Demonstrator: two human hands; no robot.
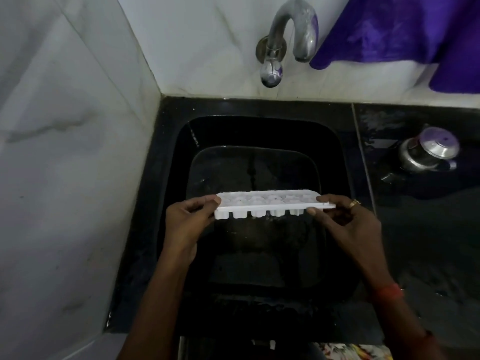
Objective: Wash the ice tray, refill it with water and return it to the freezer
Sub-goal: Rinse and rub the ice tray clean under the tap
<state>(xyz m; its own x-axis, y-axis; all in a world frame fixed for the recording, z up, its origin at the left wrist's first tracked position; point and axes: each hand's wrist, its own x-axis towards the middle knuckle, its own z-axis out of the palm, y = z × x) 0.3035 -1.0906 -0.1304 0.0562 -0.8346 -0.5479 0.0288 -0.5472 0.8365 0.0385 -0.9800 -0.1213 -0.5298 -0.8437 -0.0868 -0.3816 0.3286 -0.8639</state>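
- The white wall (65,152) fills the left side and the back. Its upper part is cut off by the frame.
- The black counter (415,242) looks wet and shiny. It runs out of the picture on the right.
- The sink (335,141) is set in the counter and is very dark inside. I cannot tell if water stands in it, and its near edge is hidden behind the forearms.
- A purple cloth (389,29) hangs on the back wall at the top right, cut off at the top and the right.
- The left hand (187,222) pinches the left end of the tray. The thumb lies on the rim and the curled fingers are under it, mostly hidden.
- The right hand (348,219) pinches the right end, the thumb at the near edge and the fingers over the top.
- The tray (270,202) is white and is held about level above the middle of the sink, between both hands. Its cups are blurred, so what is in them I cannot tell.
- The metal tap (293,29) curves out of the back wall, above the far side of the sink.
- A steel pot (428,154) stands on the counter right of the sink. Its lid is on, so the inside is hidden.
- A coloured patch (350,352) at the bottom edge is cut off and I cannot identify it.
- A ring (354,203) is on one finger of the right hand.
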